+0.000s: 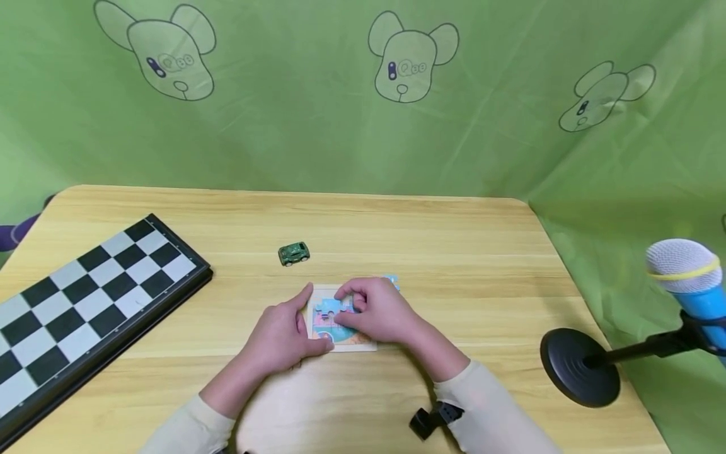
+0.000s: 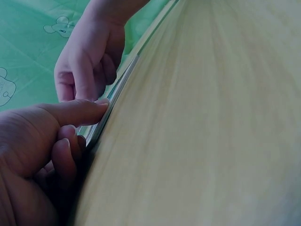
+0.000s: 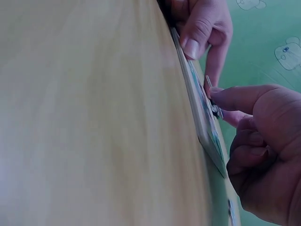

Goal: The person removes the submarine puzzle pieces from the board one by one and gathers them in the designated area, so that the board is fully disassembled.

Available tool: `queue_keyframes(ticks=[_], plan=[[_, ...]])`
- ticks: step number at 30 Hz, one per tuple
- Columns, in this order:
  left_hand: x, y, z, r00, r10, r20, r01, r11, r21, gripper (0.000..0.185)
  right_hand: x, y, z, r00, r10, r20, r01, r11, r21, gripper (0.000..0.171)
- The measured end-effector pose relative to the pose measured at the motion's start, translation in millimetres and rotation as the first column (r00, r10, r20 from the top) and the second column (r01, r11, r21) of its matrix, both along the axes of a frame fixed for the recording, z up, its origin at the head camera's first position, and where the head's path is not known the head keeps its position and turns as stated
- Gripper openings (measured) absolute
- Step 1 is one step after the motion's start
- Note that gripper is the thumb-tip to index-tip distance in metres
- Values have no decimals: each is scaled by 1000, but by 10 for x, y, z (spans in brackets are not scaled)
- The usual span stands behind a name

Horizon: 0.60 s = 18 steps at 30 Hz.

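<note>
A small jigsaw puzzle in a pale frame lies on the table, its picture blue and pink with some orange. My left hand holds the frame at its left side, the thumb over the lower left corner and the index finger along the left edge. Above the picture my right hand pinches a thin puzzle piece between thumb and index finger. That piece is tilted on edge, close to the puzzle's surface in the right wrist view. Behind the right hand lies a loose blue piece, partly hidden.
A green toy car stands beyond the puzzle. To the left lies a black and white chessboard. On the right is a microphone stand with a blue microphone. Green cloth hangs behind the wooden table.
</note>
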State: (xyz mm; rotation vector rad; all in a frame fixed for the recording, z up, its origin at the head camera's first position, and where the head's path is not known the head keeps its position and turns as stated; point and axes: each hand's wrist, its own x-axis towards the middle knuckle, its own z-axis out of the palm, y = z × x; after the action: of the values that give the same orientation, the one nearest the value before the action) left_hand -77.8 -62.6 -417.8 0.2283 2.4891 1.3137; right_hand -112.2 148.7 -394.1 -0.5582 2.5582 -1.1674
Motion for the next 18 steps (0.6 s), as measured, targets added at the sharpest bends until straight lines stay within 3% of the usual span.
queue_keyframes(ticks=[9, 18], plan=[[0, -6, 5, 1000, 16, 5, -16, 1000, -2, 111, 71, 384, 93, 998, -15, -66, 13, 999, -35, 26], [4, 11, -14, 1000, 7, 2, -7, 1000, 6, 111, 105, 866, 92, 989, -103, -103, 101, 994, -28, 26]])
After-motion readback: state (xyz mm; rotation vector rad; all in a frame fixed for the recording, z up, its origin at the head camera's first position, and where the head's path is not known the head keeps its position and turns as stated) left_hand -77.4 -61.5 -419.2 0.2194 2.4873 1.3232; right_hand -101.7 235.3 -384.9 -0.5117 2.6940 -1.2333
